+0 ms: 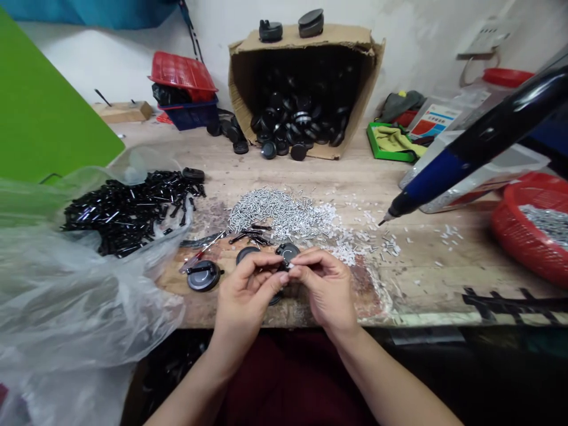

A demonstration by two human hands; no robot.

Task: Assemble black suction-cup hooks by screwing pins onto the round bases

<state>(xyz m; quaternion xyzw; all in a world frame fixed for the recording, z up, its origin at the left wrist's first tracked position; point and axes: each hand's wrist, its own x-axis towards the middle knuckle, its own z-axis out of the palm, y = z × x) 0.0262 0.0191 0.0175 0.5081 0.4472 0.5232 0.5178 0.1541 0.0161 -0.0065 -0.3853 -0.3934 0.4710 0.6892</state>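
My left hand (248, 287) is closed in a pinch on a small black part (286, 261), mostly hidden by the fingertips. Against it, my right hand (328, 287) pinches a small white plastic piece (291, 266). Just behind the fingertips is a round black cap (289, 251); whether it is held or lies on the table I cannot tell. More round black caps, one at the left (203, 276) with a black bar across it and another (247, 254) partly covered by my left hand, lie on the table. Beyond the hands spread silvery pins (266, 210) and white plastic pieces (346, 242).
Black bars (128, 207) heap on a clear plastic bag (146, 296) at left, near a red-handled screwdriver (202, 253). An electric screwdriver (444, 171) hangs at right, above a red basket (528, 231). A cardboard box (237, 89) of black caps stands behind.
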